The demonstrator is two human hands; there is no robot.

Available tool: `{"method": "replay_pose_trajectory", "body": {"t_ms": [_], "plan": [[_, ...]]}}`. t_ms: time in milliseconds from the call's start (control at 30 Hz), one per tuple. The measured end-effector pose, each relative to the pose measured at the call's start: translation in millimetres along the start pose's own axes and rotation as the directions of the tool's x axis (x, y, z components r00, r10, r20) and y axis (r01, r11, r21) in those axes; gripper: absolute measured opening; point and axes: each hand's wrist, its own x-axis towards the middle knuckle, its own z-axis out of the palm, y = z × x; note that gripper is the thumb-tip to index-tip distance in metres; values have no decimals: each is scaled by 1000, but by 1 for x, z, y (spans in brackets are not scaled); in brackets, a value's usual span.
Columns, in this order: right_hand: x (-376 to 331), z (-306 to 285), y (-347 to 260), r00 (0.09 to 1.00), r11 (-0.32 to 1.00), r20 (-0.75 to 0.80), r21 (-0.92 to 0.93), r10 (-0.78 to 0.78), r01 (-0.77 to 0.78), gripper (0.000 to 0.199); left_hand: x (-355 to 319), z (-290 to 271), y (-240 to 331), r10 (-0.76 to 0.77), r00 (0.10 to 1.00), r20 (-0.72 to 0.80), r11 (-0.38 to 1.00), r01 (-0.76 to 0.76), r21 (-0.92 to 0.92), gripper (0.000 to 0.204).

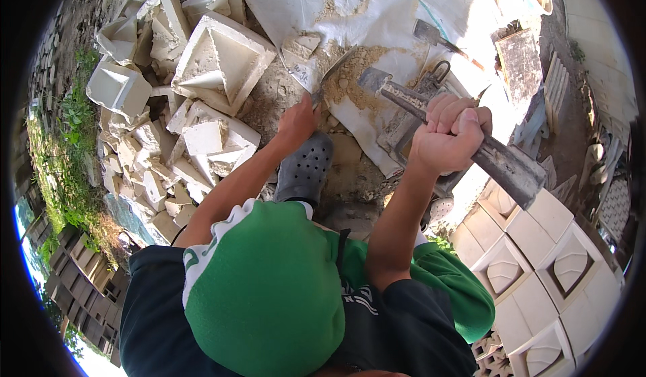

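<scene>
My left hand (298, 122) reaches down near my foot, closed around the handle of a trowel. The trowel's narrow metal blade (338, 67) points up and right over loose sandy mix (360, 74). Raised over a grey metal mould (404, 129), my right hand (449, 132) makes a fist round a long grey metal tamper-like tool (508, 165). That tool has a thick block at its lower right end and a flat, mortar-crusted tip at its upper left. The mould is partly hidden behind the tool and my right forearm.
Broken white cast blocks (219, 60) are heaped at left. A white sheet (289, 7) lies ahead, with a scraper (437, 39) on it. Finished patterned blocks (538, 269) stand in rows at lower right. My grey clog (305, 168) is near the left hand.
</scene>
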Motion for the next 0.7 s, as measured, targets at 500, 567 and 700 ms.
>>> {"method": "replay_pose_trajectory", "body": {"t_ms": [500, 567, 700], "plan": [[-10, -22, 63, 994, 993, -65, -72, 91, -96, 21, 2, 7, 0, 14, 1000, 14, 1000, -14, 9, 40], [-2, -19, 68, 990, 987, -33, -80, 139, -141, 21, 7, 3, -2, 16, 1000, -2, 1000, -17, -5, 41], [8, -14, 26, 984, 984, -41, -27, 175, -176, 21, 4, 0, -3, 1, 1000, 10, 1000, -1, 26, 43]]}}
